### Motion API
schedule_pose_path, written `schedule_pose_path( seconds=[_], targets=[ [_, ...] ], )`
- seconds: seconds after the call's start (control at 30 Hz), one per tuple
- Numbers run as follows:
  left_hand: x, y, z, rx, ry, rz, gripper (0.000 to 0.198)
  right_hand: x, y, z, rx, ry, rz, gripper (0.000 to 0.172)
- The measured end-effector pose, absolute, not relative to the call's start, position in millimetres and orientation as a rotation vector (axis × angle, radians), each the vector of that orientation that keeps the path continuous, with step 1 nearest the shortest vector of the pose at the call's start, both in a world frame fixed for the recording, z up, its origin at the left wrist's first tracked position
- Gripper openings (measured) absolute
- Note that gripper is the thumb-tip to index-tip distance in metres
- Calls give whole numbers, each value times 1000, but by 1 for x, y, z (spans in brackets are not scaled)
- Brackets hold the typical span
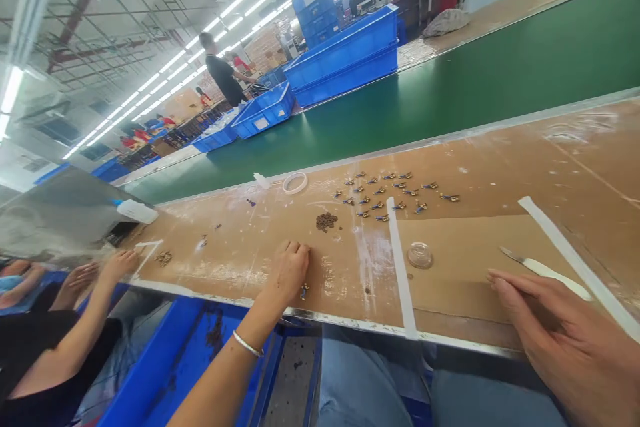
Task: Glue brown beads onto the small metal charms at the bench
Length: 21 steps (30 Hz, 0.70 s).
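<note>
Right now, the small blue-and-gold figure (305,291) is lying just beside your left hand (289,270), on its right and toward you, close to the front edge of the worktable (345,297). Its long axis is running roughly toward your body, and your left hand is sitting far nearer to it than your right hand (565,330). Beyond your left hand and a little rightward, a heap of brown pieces (327,221) is resting on the board, with a spread of similar figures (400,194) lying farther off to the right. Your left hand is curling palm down with its fingertips hidden, so you are giving no clear sign of whether it is gripping anything. Your right hand is narrowing, thumb and forefinger coming close at the tips; whether something tiny is sitting between them, I cannot tell. The white-handled knife (556,275) is lying just beyond those fingers, its blade pointing left and away from you.
</note>
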<state>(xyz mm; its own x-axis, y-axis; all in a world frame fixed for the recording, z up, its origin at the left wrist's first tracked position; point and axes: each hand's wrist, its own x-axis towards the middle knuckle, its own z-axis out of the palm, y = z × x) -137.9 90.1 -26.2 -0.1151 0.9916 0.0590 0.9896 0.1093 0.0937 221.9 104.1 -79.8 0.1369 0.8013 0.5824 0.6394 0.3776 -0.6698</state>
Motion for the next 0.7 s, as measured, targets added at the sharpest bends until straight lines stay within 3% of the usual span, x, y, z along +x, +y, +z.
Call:
schedule_pose_path(
  seconds=[0.1, 0.33, 0.53, 0.7],
  targets=[
    [-138, 98, -28, 2016, 2347, 232, 18, 224, 105, -76, -1270, -1653, 84, 11],
    [-137, 100, -18, 1726, 2361, 491, 10, 223, 108, -79, -1244, -1643, 143, 13],
    [-76, 93, -6, 1249, 1779, 1074, 26, 221, 111, -77, -1136, -1626, 123, 12],
    [-38, 108, -6, 1169, 1591, 1104, 21, 221, 115, -72, -1092, -1576, 150, 14]
  ],
)
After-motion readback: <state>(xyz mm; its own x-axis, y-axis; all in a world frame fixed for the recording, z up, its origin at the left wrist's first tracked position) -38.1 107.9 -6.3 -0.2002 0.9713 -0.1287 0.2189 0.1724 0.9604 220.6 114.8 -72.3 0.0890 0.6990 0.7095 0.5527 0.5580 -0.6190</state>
